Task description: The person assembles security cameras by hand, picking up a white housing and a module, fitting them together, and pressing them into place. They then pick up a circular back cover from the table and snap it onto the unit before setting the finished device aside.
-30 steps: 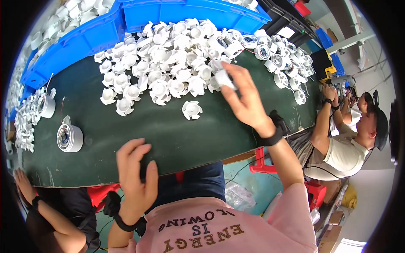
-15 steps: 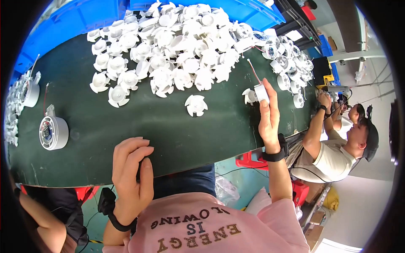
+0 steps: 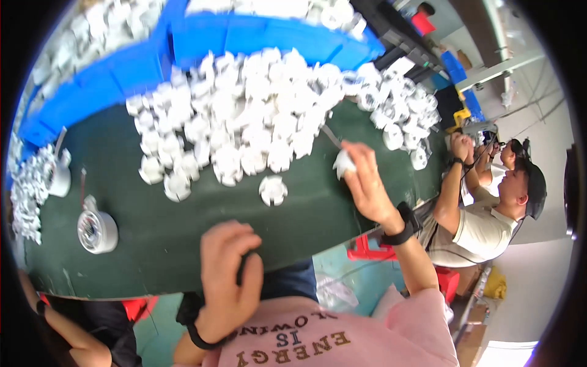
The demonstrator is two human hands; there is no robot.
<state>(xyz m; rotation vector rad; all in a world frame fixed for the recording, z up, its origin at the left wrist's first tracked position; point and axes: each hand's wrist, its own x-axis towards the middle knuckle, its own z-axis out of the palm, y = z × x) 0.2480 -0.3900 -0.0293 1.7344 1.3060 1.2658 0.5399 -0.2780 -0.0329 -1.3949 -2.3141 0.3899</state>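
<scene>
My right hand [image 3: 369,183] is over the right part of the dark green table, its thumb and fingers closed around a small white fan part [image 3: 344,164]. Motion blurs this part and the fingers cover much of it; a thin pale strip juts out beyond the fingertips. Near the table's front edge, my left hand [image 3: 231,272] hovers with nothing held, fingers loosely bent and thumb apart. A single white fan wheel [image 3: 273,191] lies between the hands, farther in. To the left sits a round white housing [image 3: 98,232] with a wire rising from it.
A big heap of white fan wheels [image 3: 244,116] covers the far middle. Blue bins [image 3: 269,33] holding more white parts stand behind it. Round white housings [image 3: 397,110] are piled at the right, and smaller white parts [image 3: 27,199] at the left. A co-worker [image 3: 480,208] sits at the right.
The view has shifted, so the table appears lower and more of the bins shows. My right hand has turned over the fan part, hiding the wired white piece it held. The left hand stays empty.
</scene>
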